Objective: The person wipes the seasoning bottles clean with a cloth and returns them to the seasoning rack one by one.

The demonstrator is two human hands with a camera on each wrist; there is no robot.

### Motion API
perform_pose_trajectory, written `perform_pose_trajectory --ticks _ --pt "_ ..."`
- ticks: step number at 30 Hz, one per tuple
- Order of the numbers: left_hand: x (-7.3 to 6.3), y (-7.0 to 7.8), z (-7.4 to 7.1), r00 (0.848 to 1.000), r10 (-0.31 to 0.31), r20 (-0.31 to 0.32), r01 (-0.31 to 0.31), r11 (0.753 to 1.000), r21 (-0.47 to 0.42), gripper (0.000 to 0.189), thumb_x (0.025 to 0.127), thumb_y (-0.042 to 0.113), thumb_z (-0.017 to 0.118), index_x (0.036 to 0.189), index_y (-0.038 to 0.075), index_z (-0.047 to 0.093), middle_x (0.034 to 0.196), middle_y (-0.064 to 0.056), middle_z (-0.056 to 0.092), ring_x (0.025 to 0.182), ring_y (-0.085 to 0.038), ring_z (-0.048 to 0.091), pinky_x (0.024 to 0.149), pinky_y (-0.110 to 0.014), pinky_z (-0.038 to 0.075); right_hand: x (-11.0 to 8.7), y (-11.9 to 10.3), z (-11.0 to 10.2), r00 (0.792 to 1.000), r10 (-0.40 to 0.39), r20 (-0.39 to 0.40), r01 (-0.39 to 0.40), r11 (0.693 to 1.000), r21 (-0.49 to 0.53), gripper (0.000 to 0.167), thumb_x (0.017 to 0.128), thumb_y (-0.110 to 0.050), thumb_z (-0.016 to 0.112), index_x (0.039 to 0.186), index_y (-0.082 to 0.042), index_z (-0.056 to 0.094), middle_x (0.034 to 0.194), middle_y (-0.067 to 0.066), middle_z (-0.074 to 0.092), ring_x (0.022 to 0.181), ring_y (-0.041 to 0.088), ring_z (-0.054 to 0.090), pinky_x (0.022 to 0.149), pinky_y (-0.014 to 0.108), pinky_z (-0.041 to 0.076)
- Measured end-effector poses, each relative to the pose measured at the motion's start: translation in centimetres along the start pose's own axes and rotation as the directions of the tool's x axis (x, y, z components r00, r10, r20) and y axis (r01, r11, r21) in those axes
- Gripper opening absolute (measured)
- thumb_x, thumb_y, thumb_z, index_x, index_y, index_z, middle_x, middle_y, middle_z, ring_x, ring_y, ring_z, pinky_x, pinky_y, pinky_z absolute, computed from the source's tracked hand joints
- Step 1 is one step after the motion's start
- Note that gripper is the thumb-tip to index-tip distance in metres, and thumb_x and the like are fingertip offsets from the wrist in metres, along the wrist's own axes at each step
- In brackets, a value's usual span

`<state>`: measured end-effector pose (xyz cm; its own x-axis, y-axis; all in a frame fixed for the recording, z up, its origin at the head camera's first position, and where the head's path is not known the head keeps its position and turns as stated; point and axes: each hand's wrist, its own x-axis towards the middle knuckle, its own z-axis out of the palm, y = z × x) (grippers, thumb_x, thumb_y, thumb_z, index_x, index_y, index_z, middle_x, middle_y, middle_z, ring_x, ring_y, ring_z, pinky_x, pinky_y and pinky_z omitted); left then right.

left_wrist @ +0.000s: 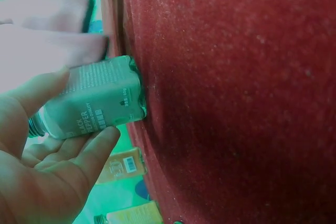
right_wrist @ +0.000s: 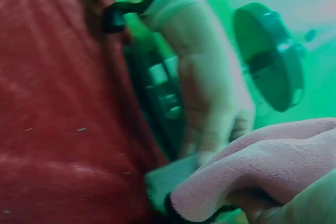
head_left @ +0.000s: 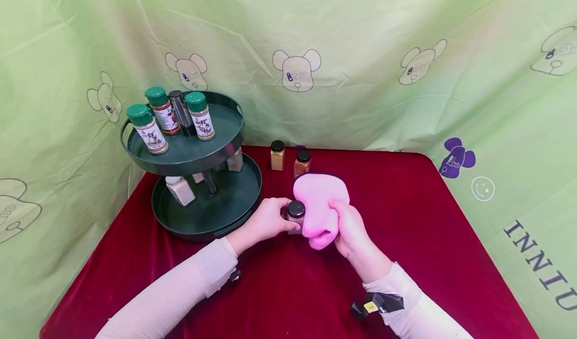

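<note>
My left hand [head_left: 266, 219] pinches a small square spice jar with a black lid [head_left: 296, 209] between thumb and fingers, over the red cloth. In the left wrist view the jar [left_wrist: 100, 98] lies sideways, its label reading black pepper. My right hand [head_left: 355, 233] grips a folded pink towel [head_left: 319, 194], thumb on top. The towel's left edge meets the jar's side in the head view. From the right wrist, the fluffy towel [right_wrist: 262, 163] covers part of the jar [right_wrist: 168, 182].
A dark green two-tier rack [head_left: 198, 161] stands at left, with several spice bottles on top, including a green-capped bottle [head_left: 148, 129], and a white-capped bottle [head_left: 180, 191] below. Behind the towel stand a yellow spice jar [head_left: 277, 157] and a reddish spice jar [head_left: 302, 163].
</note>
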<state>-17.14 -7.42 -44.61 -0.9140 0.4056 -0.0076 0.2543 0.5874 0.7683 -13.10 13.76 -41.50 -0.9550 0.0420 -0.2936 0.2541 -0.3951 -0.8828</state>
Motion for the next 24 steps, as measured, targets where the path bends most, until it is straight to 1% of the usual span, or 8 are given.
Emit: perform_pose_trajectory --ticks 3,7,10,14,17,19,21,24 --pt "0.0 0.0 -0.1 1.0 0.002 0.005 -0.002 1.0 -0.015 0.038 0.078 0.028 0.091 0.111 0.018 0.073 0.1 0.006 0.074 0.089 -0.013 0.065 0.081 -0.033 0.055 -0.3 -1.4 -0.4 0.999 -0.001 0.043 -0.001 0.999 0.054 0.009 0.103 -0.014 0.052 0.106 -0.006 0.054 0.085 -0.003 0.067 0.082 0.01 0.065 0.076 0.024 0.054" --pt "0.2 -0.1 -0.1 1.0 -0.001 0.021 0.001 1.0 -0.011 0.04 0.079 0.027 0.09 0.113 0.017 0.072 0.101 0.005 0.074 0.089 -0.014 0.065 0.082 -0.033 0.055 -0.1 -2.3 -1.0 0.997 -0.025 0.075 0.022 0.999 0.045 0.008 0.104 -0.016 0.051 0.107 -0.009 0.052 0.087 -0.005 0.066 0.083 0.009 0.065 0.079 0.024 0.053" --pt "0.3 -0.3 -0.1 0.999 -0.002 0.049 0.001 1.0 0.008 0.041 0.08 0.025 0.089 0.115 0.016 0.07 0.104 0.004 0.073 0.09 -0.014 0.064 0.083 -0.033 0.055 0.3 -2.2 -1.5 0.998 -0.028 0.06 0.024 0.998 0.065 0.006 0.104 -0.014 0.051 0.107 -0.009 0.052 0.088 -0.005 0.065 0.084 0.009 0.064 0.081 0.023 0.053" --pt "0.6 -0.3 -0.4 0.995 0.01 0.1 -0.011 1.0 0.011 0.042 0.081 0.022 0.089 0.117 0.015 0.069 0.105 0.003 0.072 0.092 -0.015 0.063 0.086 -0.036 0.054 0.5 -2.0 -2.0 0.999 -0.026 0.024 0.023 0.994 0.103 0.005 0.105 -0.012 0.051 0.106 -0.009 0.053 0.089 -0.005 0.065 0.086 0.009 0.064 0.084 0.022 0.052" --pt "0.7 -0.2 -0.5 0.992 0.009 0.123 -0.01 1.0 0.007 0.042 0.081 0.02 0.088 0.117 0.015 0.067 0.105 0.002 0.071 0.093 -0.016 0.063 0.088 -0.039 0.053 0.6 -2.0 -2.3 1.0 -0.028 0.008 0.027 0.994 0.105 0.005 0.105 -0.013 0.051 0.107 -0.009 0.052 0.089 -0.005 0.065 0.087 0.009 0.064 0.085 0.022 0.052" --pt "0.7 -0.1 -0.5 0.993 0.002 0.121 -0.003 1.0 0.012 0.044 0.081 0.021 0.088 0.119 0.015 0.066 0.106 0.002 0.071 0.094 -0.016 0.063 0.09 -0.039 0.053 0.6 -2.0 -2.4 1.0 -0.026 0.004 0.026 0.994 0.104 0.005 0.105 -0.013 0.052 0.108 -0.009 0.052 0.089 -0.005 0.065 0.087 0.009 0.065 0.085 0.022 0.052" --pt "0.5 0.1 -0.4 0.994 -0.001 0.105 -0.002 1.0 0.027 0.047 0.08 0.026 0.088 0.12 0.015 0.065 0.108 0.002 0.071 0.096 -0.016 0.064 0.09 -0.039 0.054 0.6 -2.0 -2.5 1.0 -0.023 0.002 0.023 0.995 0.101 0.006 0.105 -0.014 0.052 0.109 -0.009 0.051 0.09 -0.005 0.066 0.088 0.008 0.065 0.086 0.022 0.052" --pt "0.1 0.5 0.0 0.999 -0.017 0.049 0.014 0.998 0.058 0.056 0.077 0.037 0.09 0.121 0.013 0.064 0.109 0.0 0.069 0.096 -0.016 0.063 0.088 -0.038 0.054 0.6 -2.1 -2.5 1.0 -0.015 0.002 0.015 0.995 0.102 0.007 0.105 -0.014 0.051 0.11 -0.009 0.051 0.09 -0.006 0.066 0.088 0.008 0.065 0.085 0.022 0.052"
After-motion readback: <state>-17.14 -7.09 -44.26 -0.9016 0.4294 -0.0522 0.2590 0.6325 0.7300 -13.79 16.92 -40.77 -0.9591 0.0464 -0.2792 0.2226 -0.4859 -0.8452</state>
